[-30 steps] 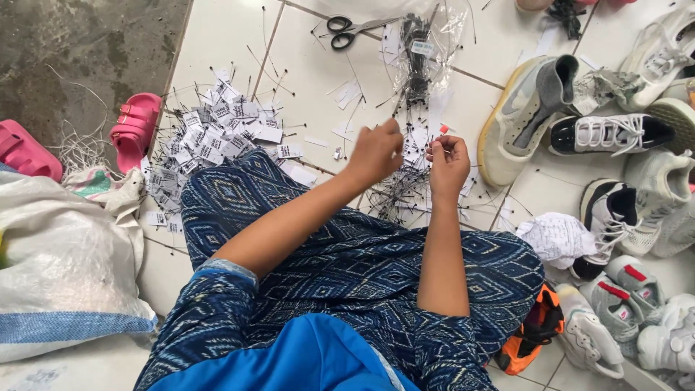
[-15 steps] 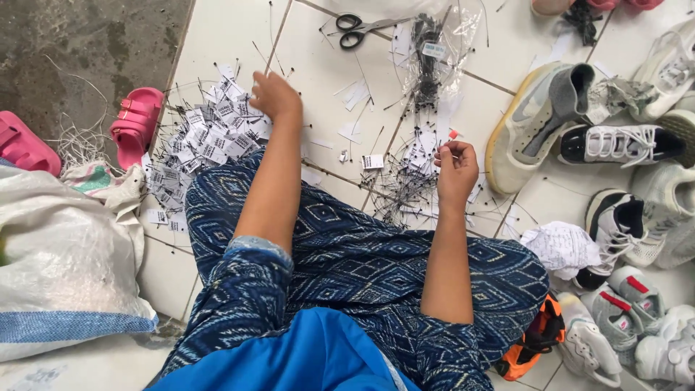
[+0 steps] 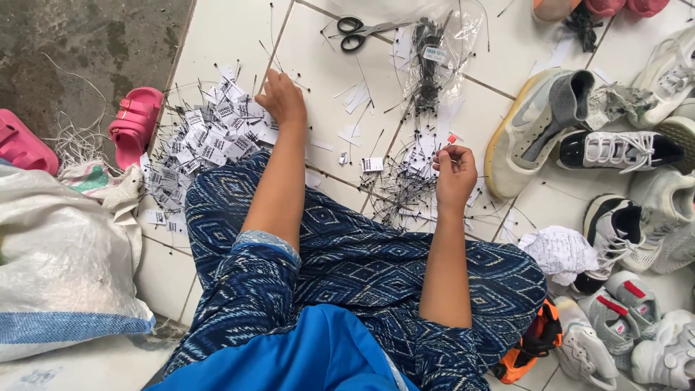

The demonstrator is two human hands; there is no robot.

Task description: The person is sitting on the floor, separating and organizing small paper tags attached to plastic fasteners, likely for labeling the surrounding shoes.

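I sit on a white tiled floor with my legs in blue patterned cloth. My left hand reaches forward onto a heap of small white paper tags, fingers curled down among them. My right hand hovers over a scatter of thin black tag strings, pinching one between thumb and fingers. A single white tag lies on the tile between the two hands.
Black-handled scissors and a clear bag of black strings lie ahead. Several sneakers crowd the right side. Pink sandals and a white sack sit to the left, by bare concrete.
My left hand left the right hand and swung forward-left onto the tag heap. My right hand stayed over the strings.
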